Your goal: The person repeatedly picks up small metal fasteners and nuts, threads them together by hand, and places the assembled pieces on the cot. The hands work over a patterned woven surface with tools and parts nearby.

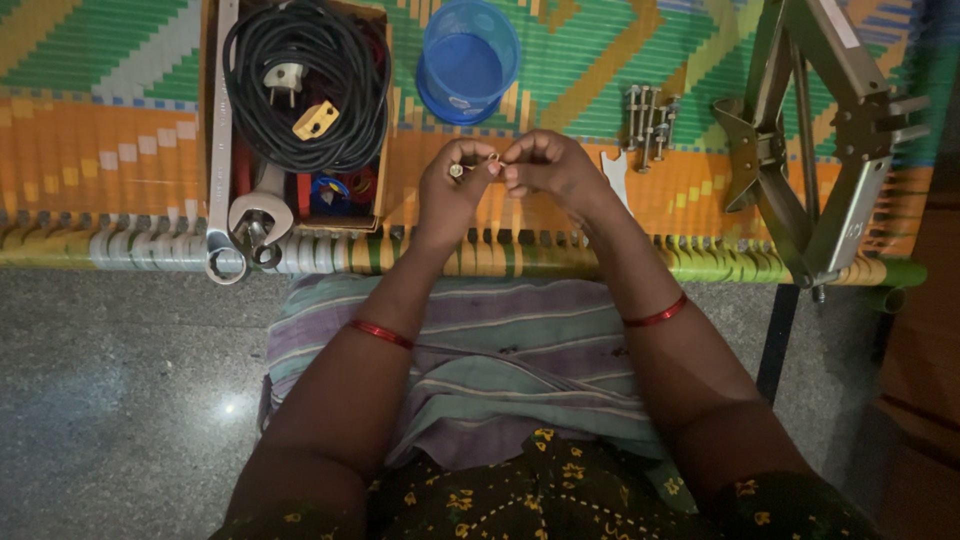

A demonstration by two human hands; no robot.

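both hands (pixel 498 172) pinch a small bolt (pixel 458 171), its shape mostly hidden.

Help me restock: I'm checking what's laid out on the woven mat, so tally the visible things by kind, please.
Small metal bolt pinched between the left hand and right hand: 1
Coiled black cable in the cardboard box: 1
Large silver spanners: 2
Blue plastic cup: 1
Grey metal scissor jack: 1
Cluster of loose steel bolts: 1
Total: 7
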